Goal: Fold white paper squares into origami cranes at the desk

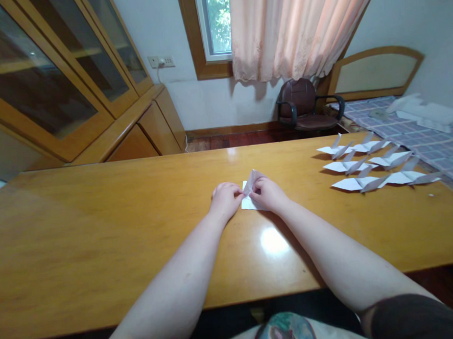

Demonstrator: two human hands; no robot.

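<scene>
At the middle of the glossy yellow-brown wooden table (99,223), the left hand (224,200) pinches the left edge of a small white partly folded paper sheet (248,203) — flat below, one pointed flap raised. The right hand (269,193) closes its fingers on that flap. Further right, well apart, lie white folded paper birds (368,167).

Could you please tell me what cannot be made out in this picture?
Head view: the paper is mostly covered by the left hand and right hand, so its folds cannot be told.
Head view: the folded paper figures overlap and are too small to count surely.
Head view: the table is cut off at the right edge.
</scene>
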